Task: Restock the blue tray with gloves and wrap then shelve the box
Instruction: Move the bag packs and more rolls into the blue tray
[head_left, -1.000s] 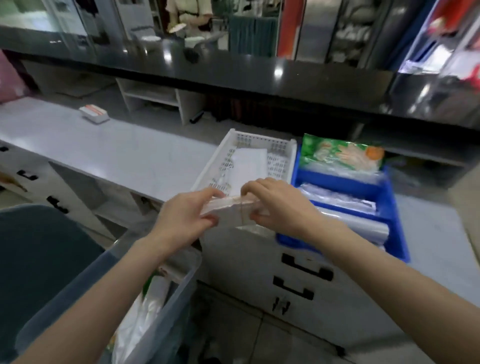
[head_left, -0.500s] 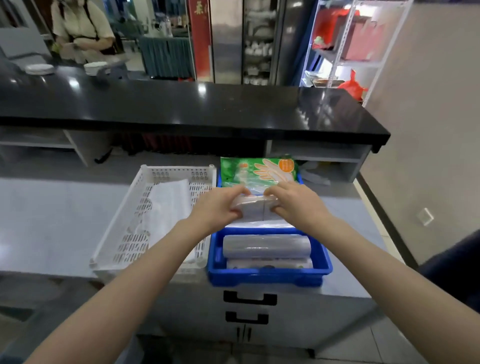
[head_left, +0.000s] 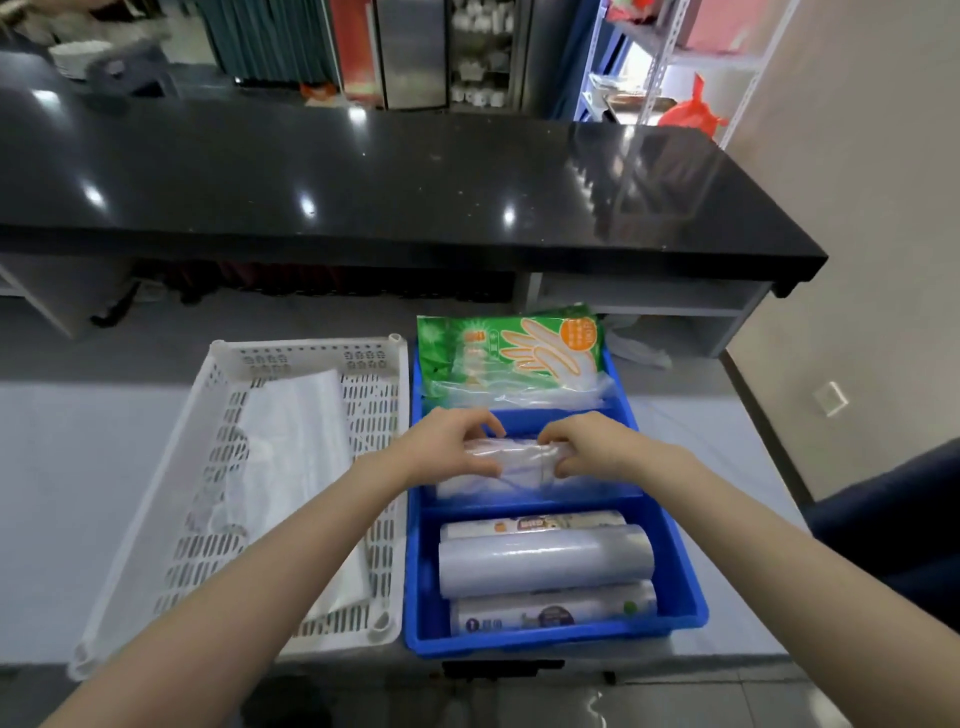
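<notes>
A blue tray with three compartments sits on the grey counter. My left hand and my right hand both grip a clear plastic packet of gloves, low in the middle compartment on top of other clear packets. A green glove pack printed with an orange hand stands in the far compartment. Three rolls of wrap lie side by side in the near compartment. The box is not in view.
A white perforated basket holding a white plastic sheet stands just left of the blue tray. A raised black countertop runs behind. Metal shelving is at the far right.
The view swung from the left side and a storage bin to face the trays. Both hands carried the clear packet forward and lowered it into the blue tray's middle compartment.
</notes>
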